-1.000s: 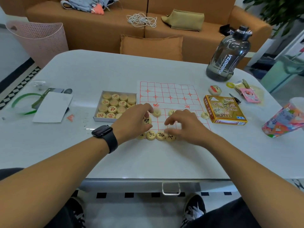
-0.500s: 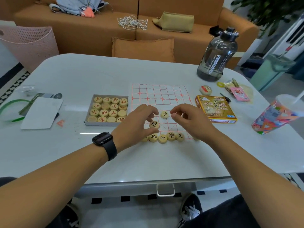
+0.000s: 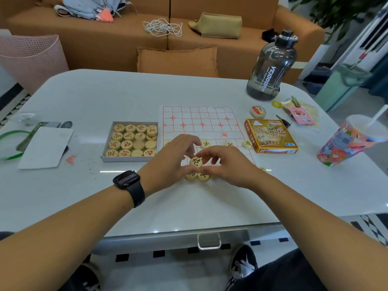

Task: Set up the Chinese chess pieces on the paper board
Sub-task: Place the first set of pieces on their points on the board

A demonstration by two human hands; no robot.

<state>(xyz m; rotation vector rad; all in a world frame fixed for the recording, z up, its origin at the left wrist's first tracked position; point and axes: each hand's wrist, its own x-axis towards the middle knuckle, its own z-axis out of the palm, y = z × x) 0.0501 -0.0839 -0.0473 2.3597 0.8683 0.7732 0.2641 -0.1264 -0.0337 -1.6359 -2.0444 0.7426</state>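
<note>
Both hands meet over the near half of the paper board (image 3: 200, 122): the left hand (image 3: 168, 162) and right hand (image 3: 227, 163) curl their fingertips around one black-lettered chess piece (image 3: 196, 162). At nine o'clock sits the tray of red pieces (image 3: 132, 140).

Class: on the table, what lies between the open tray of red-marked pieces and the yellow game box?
The head view shows the paper board between the tray and the yellow box, with pieces and both hands on it.

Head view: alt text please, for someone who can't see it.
Both hands, left hand and right hand, meet over a black-lettered chess piece at the near edge of the paper board. A tray of red-lettered pieces sits left of the board.
</note>
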